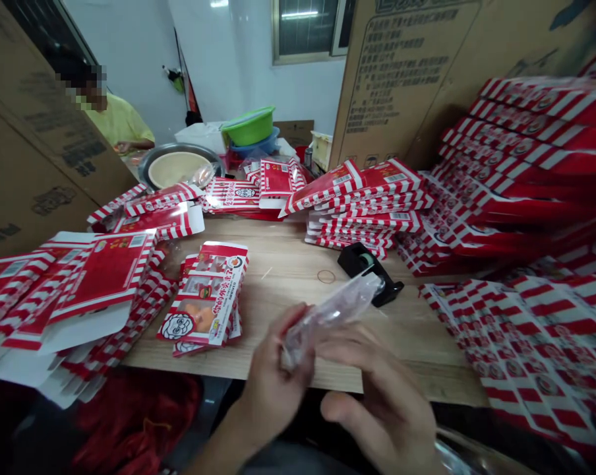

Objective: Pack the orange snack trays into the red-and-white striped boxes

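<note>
A clear plastic package [335, 310] is held over the table's front edge, tilted up to the right and partly blurred. My left hand [273, 382] is closed round its lower left end. My right hand [382, 389] is just right of it, fingers apart and curved, with the fingertips beside or against the package's lower side; the thumb stands away. Behind the package is a black tape dispenser [370, 270]. Left of my hands, a red and white window box [206, 293] with orange pieces showing lies on another similar box.
Striped boxes are piled at the left [100, 277], back centre [367, 198] and right [540, 152]. A rubber band [326, 276] lies on the wooden table [278, 257]. Behind are a green basin [251, 127], cardboard [401, 72] and a person in yellow [122, 120].
</note>
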Available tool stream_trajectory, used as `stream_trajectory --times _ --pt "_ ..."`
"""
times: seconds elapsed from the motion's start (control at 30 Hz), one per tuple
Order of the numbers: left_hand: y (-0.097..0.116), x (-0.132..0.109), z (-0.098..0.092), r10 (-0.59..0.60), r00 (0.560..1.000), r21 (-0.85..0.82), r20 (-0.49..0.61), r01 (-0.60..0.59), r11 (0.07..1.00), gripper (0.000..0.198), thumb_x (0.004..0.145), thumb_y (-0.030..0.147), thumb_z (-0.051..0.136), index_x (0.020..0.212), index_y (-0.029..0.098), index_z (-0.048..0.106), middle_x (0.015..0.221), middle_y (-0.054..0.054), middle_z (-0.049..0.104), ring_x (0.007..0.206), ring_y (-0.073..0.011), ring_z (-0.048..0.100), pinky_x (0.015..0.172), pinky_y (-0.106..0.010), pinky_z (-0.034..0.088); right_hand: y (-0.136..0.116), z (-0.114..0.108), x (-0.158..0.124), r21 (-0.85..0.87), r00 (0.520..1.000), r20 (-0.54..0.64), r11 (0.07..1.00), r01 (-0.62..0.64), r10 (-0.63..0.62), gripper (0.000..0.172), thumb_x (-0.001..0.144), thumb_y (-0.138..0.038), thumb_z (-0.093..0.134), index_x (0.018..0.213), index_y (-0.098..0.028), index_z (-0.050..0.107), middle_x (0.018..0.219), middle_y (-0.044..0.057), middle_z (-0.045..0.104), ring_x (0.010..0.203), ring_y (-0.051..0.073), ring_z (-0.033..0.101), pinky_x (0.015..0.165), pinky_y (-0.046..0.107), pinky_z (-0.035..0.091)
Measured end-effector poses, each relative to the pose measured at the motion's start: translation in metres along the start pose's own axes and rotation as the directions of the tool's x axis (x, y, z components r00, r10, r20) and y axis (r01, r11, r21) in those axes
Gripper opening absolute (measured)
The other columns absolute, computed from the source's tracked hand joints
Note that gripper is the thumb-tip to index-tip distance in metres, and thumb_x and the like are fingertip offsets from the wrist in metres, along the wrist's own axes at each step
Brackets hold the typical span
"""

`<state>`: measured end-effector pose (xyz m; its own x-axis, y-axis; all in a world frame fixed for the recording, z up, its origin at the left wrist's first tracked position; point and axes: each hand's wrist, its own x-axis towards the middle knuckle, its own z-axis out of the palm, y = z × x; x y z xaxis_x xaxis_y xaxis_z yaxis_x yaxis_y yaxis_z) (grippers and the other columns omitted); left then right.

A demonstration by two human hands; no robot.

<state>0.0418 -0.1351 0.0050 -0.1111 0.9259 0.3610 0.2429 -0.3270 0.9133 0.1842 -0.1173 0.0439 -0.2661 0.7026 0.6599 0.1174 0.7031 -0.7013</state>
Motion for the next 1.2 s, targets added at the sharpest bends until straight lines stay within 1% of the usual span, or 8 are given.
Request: stream_trajectory --times 0.17,0.27,0.5,0.67,0.8,0.97,1.1,1.2 --pt "-0.036 0.010 -0.029 -0.265 0.867 -0.120 -0.421 0.236 0.964 0.042 0.071 0.041 0.068 0.105 0.018 0.062 0.090 -0.006 0.070 0.096 -0.0249 0.064 0.089 -0.035 0.049 0.030 -0.002 0.000 -0.101 0.900 -0.431 0.988 -0.117 0.063 0.038 0.083 -0.015 0.061 0.118 -0.029 0.056 0.125 0.006 0.052 0.116 0.025 0.049 0.102 0.046 0.037" --pt "-0.047 0.007 -0.035 -0.286 0.847 -0.231 -0.447 0.199 0.952 0.045 0.071 0.053 0.062 0.100 0.018 0.064 0.088 -0.006 0.070 0.097 -0.0265 0.063 0.087 -0.037 0.050 0.038 0.005 -0.002 0.094 0.939 -0.284 0.980 -0.176 0.196 0.036 0.087 -0.020 0.055 0.121 -0.030 0.054 0.126 0.007 0.055 0.113 0.025 0.054 0.095 0.045 0.046" --pt "-0.034 0.019 -0.022 -0.163 0.899 -0.161 -0.406 0.105 0.981 0.029 0.076 0.042 0.055 0.088 0.018 0.067 0.079 -0.004 0.068 0.083 -0.0231 0.063 0.077 -0.034 0.051 0.045 0.009 -0.015 -0.056 0.981 -0.190 0.998 -0.037 0.026 0.032 0.084 -0.011 0.056 0.108 -0.030 0.062 0.103 0.006 0.065 0.096 0.023 0.061 0.076 0.036 0.052" --pt "-0.016 0.035 -0.014 -0.029 0.962 -0.124 -0.271 -0.005 0.992 0.021 0.076 0.019 0.048 0.082 0.018 0.068 0.086 -0.004 0.069 0.087 -0.0203 0.062 0.083 -0.031 0.047 0.045 0.005 -0.018 0.023 0.963 -0.197 0.983 -0.182 0.182 0.017 0.089 -0.019 0.050 0.074 -0.023 0.057 0.084 0.004 0.065 0.081 0.020 0.063 0.068 0.030 0.051" --pt "-0.012 0.039 -0.024 -0.133 0.991 -0.408 -0.012 0.117 0.906 0.027 0.081 0.028 0.050 0.101 0.020 0.067 0.109 -0.007 0.066 0.106 -0.0246 0.059 0.091 -0.035 0.046 0.039 0.010 -0.009 0.254 0.906 -0.263 0.930 -0.265 0.330 0.020 0.091 -0.019 0.048 0.109 -0.028 0.049 0.123 0.007 0.058 0.113 0.021 0.055 0.087 0.035 0.048" --pt "-0.017 0.044 -0.047 -0.129 0.906 -0.523 0.403 0.344 0.780 0.037 0.078 0.045 0.060 0.107 0.022 0.068 0.119 -0.010 0.064 0.116 -0.0318 0.054 0.097 -0.046 0.044 0.042 0.008 -0.002 0.379 0.944 -0.139 0.897 -0.228 0.299 0.025 0.092 -0.014 0.046 0.105 -0.030 0.060 0.127 0.004 0.057 0.110 0.020 0.059 0.093 0.040 0.047" --pt "-0.016 0.056 -0.054 -0.171 0.854 -0.417 0.492 0.403 0.814 0.020 0.074 0.040 0.068 0.086 0.026 0.074 0.106 -0.008 0.070 0.109 -0.0316 0.059 0.093 -0.052 0.045 0.045 0.003 -0.005 0.424 0.959 -0.120 0.886 -0.186 0.258 0.021 0.090 -0.017 0.053 0.097 -0.033 0.066 0.128 0.001 0.055 0.108 0.021 0.059 0.091 0.043 0.049" --pt "-0.013 0.064 -0.050 -0.134 0.866 -0.418 0.481 0.362 0.833 0.014 0.073 0.041 0.069 0.070 0.028 0.075 0.103 -0.005 0.071 0.107 -0.0319 0.061 0.094 -0.056 0.044 0.041 0.000 -0.006 0.442 0.971 -0.045 0.876 -0.192 0.236 0.015 0.083 -0.028 0.065 0.096 -0.035 0.068 0.133 0.000 0.050 0.113 0.024 0.055 0.092 0.044 0.049"
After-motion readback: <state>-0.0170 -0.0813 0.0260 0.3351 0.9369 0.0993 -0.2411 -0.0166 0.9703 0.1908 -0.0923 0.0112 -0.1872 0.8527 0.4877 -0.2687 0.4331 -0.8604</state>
